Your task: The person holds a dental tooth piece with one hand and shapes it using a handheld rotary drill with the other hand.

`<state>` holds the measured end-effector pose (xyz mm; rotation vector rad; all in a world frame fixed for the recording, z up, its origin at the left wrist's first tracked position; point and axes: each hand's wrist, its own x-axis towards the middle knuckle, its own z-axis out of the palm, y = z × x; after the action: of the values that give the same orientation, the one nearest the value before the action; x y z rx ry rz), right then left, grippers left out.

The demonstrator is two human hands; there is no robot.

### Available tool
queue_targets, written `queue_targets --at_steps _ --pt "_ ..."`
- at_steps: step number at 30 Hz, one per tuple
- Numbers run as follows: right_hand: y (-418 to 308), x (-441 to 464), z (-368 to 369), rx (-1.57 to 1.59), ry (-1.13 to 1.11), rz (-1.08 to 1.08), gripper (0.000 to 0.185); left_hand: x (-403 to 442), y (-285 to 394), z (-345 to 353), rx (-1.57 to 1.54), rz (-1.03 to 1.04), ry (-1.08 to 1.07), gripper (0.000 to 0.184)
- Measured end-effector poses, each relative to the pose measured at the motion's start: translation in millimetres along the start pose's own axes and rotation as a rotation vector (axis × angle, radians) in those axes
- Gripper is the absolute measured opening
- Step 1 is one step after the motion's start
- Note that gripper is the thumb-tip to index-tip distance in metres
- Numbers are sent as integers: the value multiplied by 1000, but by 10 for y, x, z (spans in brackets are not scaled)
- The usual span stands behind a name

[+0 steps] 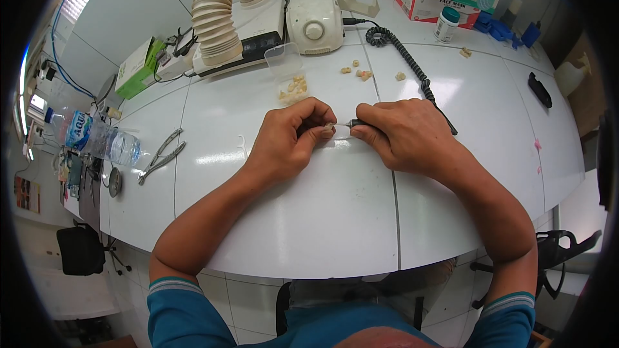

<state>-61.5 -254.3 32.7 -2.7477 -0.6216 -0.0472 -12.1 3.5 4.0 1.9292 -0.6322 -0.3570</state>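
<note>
My left hand (291, 134) is closed, pinching a small pale piece (329, 126) between thumb and fingers at the centre of the white table. From the right, my right hand (407, 130) wraps round a dark rotary handpiece (354, 123); its thin metal tip points left and meets or nearly meets the piece. Most of the handpiece is hidden by my fingers. Behind my hands stands a clear plastic container (284, 58) with yellowish tooth-like pieces (296, 85) at its bottom. More small pieces (363, 75) lie on the table to its right.
A ribbed hose (216, 16), a white control unit (314, 22) and a coiled black cable (412, 64) are at the back. Metal pliers (160, 156) and a water bottle (116, 144) lie left. Mask boxes (438, 3) and a small bottle (447, 26) stand back right.
</note>
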Motion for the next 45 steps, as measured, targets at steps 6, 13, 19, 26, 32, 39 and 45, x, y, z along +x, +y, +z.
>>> queue_targets --at_steps 6,13,19,26,32,39,45 --pt "5 3 0 -6 2 3 33 -2 8 -1 25 15 1 19" --pt "15 -1 2 4 11 -10 32 -7 17 -2 16 22 -1 19" --pt "7 4 -10 6 -7 -9 32 -5 26 -2 31 15 -4 18" --pt "3 -6 -15 3 11 -27 31 -2 12 1 0 17 1 15" --pt "3 -6 -22 21 7 -28 31 -5 11 0 23 -3 7 14" --pt "6 -5 -44 28 -19 -14 31 -12 17 6 37 24 31 13" --pt "55 -21 16 58 46 -19 30 -20 24 2 -31 -7 66 13"
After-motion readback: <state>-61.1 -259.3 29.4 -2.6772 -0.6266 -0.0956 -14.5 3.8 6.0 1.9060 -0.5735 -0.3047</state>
